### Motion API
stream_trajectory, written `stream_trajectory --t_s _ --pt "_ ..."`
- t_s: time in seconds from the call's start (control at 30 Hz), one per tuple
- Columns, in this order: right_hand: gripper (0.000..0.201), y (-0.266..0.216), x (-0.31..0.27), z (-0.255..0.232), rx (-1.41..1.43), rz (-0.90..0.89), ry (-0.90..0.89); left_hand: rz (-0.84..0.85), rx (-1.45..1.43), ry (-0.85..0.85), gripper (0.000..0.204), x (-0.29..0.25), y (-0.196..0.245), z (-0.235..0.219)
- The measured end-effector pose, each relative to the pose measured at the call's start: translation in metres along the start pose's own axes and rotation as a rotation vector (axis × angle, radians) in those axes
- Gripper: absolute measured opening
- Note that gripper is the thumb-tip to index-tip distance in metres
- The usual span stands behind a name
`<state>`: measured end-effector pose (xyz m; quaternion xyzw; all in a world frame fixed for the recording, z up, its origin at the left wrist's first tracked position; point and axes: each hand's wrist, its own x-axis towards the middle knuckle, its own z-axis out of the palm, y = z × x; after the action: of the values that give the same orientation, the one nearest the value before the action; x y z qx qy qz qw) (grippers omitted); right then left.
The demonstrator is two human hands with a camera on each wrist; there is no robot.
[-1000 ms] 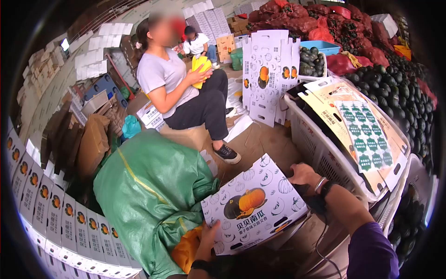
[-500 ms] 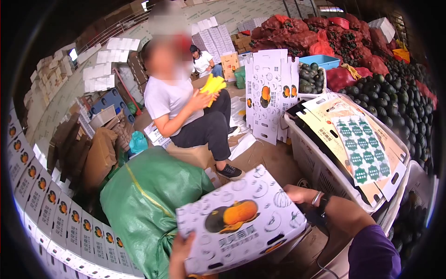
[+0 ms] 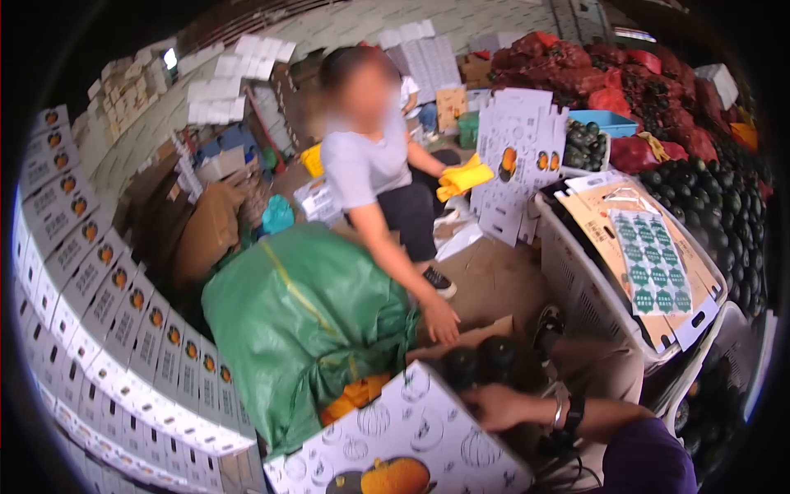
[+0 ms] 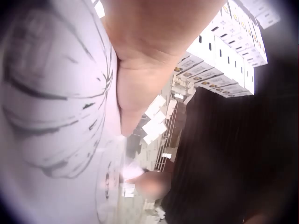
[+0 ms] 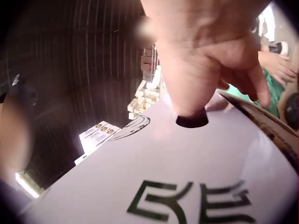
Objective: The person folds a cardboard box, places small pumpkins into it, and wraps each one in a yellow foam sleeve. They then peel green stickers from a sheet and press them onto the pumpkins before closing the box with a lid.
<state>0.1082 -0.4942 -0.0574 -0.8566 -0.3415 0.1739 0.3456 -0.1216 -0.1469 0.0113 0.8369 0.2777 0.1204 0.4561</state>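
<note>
A white printed carton with pumpkin drawings is tilted low in the head view. My right hand holds its right edge. In the right wrist view a digit of that hand goes into the carton's handle hole. The left wrist view shows my left hand gripping along the carton's printed face, its fingertips hidden; the head view does not show this hand. Just beyond the carton are dark round squashes. Over them reaches another person's hand.
That person sits opposite, holding a folded yellow item. A green sack bulges at left, before rows of white cartons. At right stands a crate topped with flat cardboard and a label sheet, near heaped squashes.
My hands have moved the carton down and tilted it, revealing dark squashes behind it. The other person has leaned forward and stretched one hand down toward them. The head view has turned left.
</note>
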Motion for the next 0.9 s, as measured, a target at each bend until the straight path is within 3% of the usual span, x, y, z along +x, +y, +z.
stream_trajectory --t_s 0.03,0.07,0.1,0.17,0.3,0.37,0.4,0.43,0.5,0.53,0.63,0.67,0.7,0.73,0.77,0.83,0.9 --pt "0.079 -0.011 0.002 -0.003 0.075 0.007 0.21 -0.001 0.001 -0.006 0.061 -0.001 0.001 -0.002" --pt "0.088 -0.019 0.009 -0.012 0.027 0.029 0.18 0.0 -0.003 -0.017 0.061 -0.002 -0.001 -0.003" --pt "0.078 -0.023 0.017 -0.016 -0.019 0.087 0.137 0.005 -0.003 -0.031 0.061 -0.002 -0.002 -0.003" --pt "0.068 -0.008 0.025 -0.013 0.166 -0.011 0.063 0.015 0.009 -0.055 0.062 -0.002 -0.005 -0.003" --pt "0.049 0.011 0.016 0.003 0.445 0.039 0.007 0.03 0.013 -0.081 0.062 0.001 -0.009 -0.003" --pt "0.037 0.026 0.015 0.022 0.987 0.038 -0.003 0.01 0.015 -0.1 0.064 0.002 0.001 -0.008" --pt "0.033 0.029 0.015 0.024 1.061 0.044 -0.036 0.001 0.015 -0.118 0.066 0.002 0.005 -0.01" --pt "0.033 0.027 0.012 0.025 1.058 0.048 -0.034 0.001 0.011 -0.122 0.066 0.001 0.002 -0.012" --pt "0.034 0.023 0.009 0.027 0.88 0.056 0.095 0.224 0.346 -0.196 0.064 0.005 0.0 -0.019" --pt "0.038 0.025 0.008 0.03 0.759 -0.01 0.159 0.244 0.344 -0.193 0.064 0.018 0.006 -0.027" --pt "0.044 0.003 0.012 0.014 0.315 -0.085 0.206 0.213 0.947 -0.463 0.08 0.06 0.035 -0.067" --pt "0.044 -0.008 0.013 0.01 0.329 -0.078 0.207 0.518 1.195 -0.15 0.069 0.066 0.064 -0.059" --pt "0.044 -0.022 0.014 0.007 0.302 -0.076 0.211 0.727 0.834 -0.107 0.074 0.072 0.106 -0.041" --pt "0.044 -0.032 0.014 0.008 0.271 -0.079 0.212 0.882 0.677 -0.313 0.074 0.092 0.131 -0.021" --pt "0.044 -0.038 0.014 0.011 0.271 -0.08 0.209 0.791 0.577 -0.596 0.071 0.111 0.152 0.007" --pt "0.043 -0.044 0.014 0.017 0.135 -0.139 0.221 0.381 0.38 -1.144 0.067 0.17 0.144 0.075" --pt "0.045 -0.054 0.012 0.014 0.172 -0.132 0.213 -0.075 0.188 -1.388 0.067 0.204 0.105 0.135"
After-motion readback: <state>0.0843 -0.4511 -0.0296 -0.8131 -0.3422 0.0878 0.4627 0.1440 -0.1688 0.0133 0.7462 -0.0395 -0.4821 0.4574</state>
